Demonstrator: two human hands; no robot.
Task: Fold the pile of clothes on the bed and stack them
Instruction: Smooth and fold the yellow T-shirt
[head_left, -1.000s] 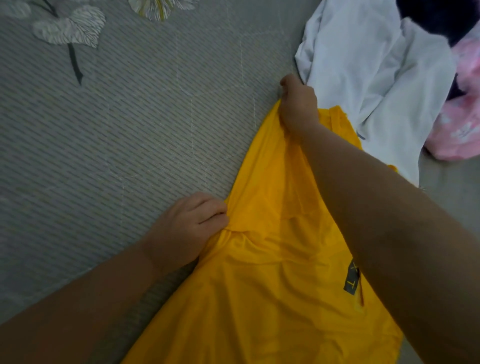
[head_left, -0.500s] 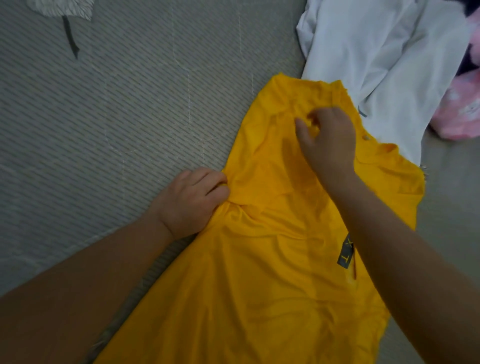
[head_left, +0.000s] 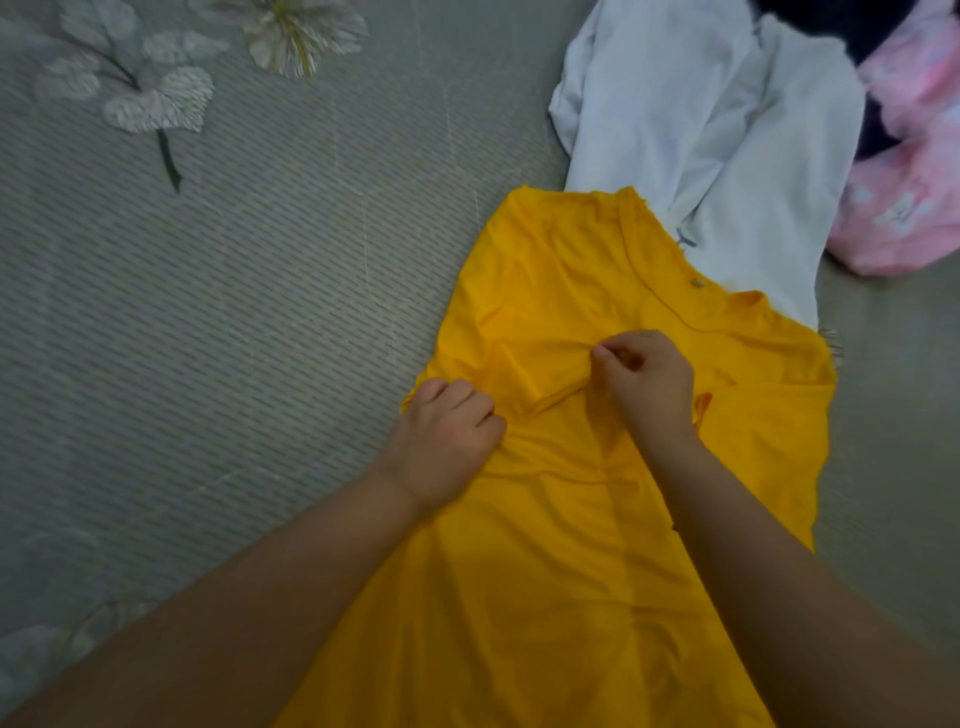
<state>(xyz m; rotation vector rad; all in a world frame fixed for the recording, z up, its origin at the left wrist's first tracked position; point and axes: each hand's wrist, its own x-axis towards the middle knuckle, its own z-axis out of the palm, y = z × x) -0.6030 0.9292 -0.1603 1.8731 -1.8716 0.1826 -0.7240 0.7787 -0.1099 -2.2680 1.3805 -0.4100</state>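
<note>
A yellow shirt lies spread on the grey bed cover, its collar toward the far side. My left hand is closed on the shirt's left edge, near the folded-in sleeve. My right hand pinches a fold of yellow cloth at the chest, just below the collar. Behind the shirt lies a white garment, partly under the yellow collar. A pink garment and a dark garment are bunched at the far right.
The bed cover has printed pale flowers at the far left. A wide stretch of bare cover lies to the left of the shirt.
My right hand let go of the far shoulder, drew back toward me and now pinches the chest fold. The left sleeve is folded inward. My left hand stayed on the left edge.
</note>
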